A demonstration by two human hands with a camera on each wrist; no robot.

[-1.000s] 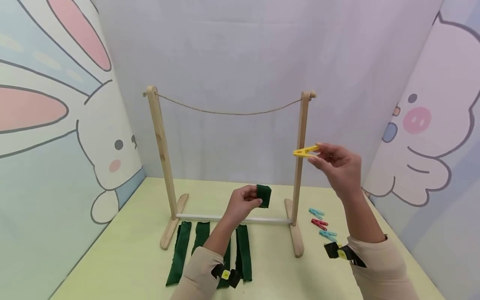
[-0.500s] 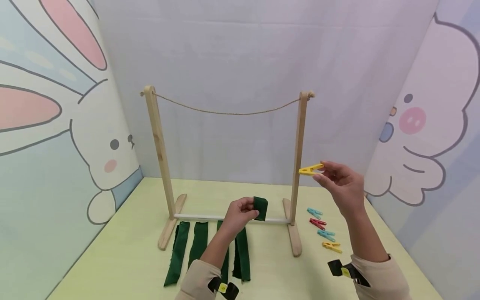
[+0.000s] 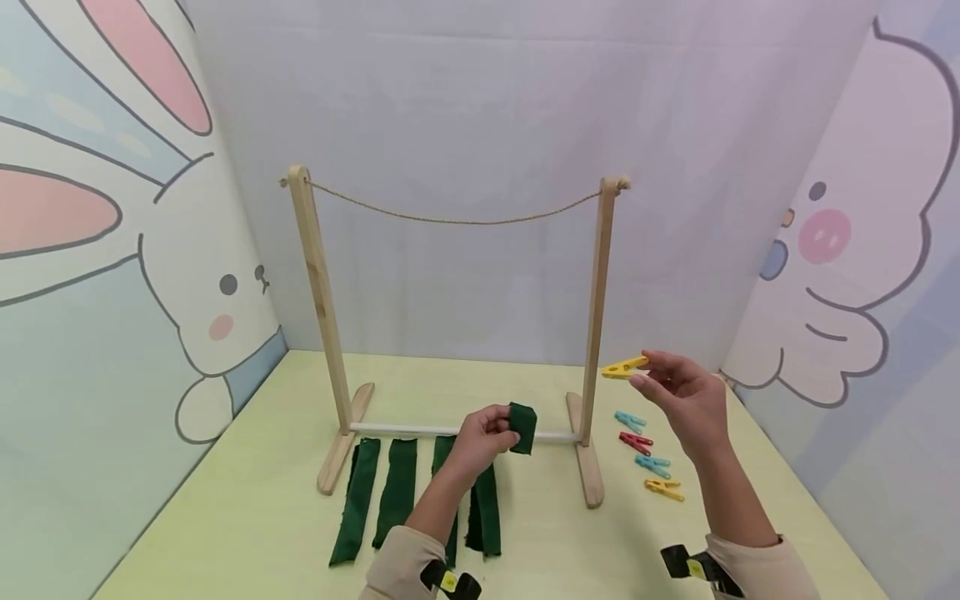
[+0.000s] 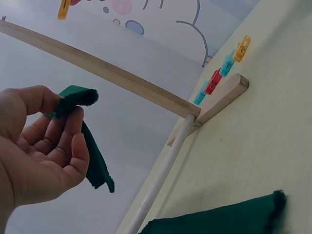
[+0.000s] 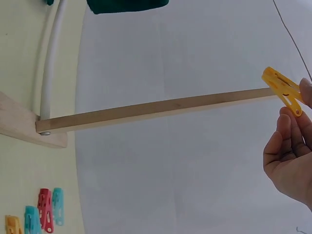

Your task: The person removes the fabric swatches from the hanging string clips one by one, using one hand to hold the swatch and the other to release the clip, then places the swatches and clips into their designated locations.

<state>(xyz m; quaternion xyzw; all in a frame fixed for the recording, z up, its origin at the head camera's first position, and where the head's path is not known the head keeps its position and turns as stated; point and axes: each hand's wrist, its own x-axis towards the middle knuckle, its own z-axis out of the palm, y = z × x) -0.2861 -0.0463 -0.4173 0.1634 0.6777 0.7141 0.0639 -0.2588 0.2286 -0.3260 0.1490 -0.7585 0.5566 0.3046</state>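
Observation:
My left hand pinches a dark green cloth strip between thumb and fingers, in front of the rack's white bottom bar. In the left wrist view the strip hangs down behind the fingers. Off to the right, my right hand holds a yellow clothespin by its handle ends, its nose pointing left toward the right post. The right wrist view shows thumb and fingers on this clothespin. Above both hands a thin rope sags between the posts, with nothing hung on it.
A wooden rack stands on the pale yellow table. Several green strips lie side by side before it. Right of the rack are blue clothespins, a red clothespin and another yellow clothespin.
My right hand has come down with the yellow clothespin, from about mid-post to lower beside it. The left hand has sunk slightly, still pinching the strip.

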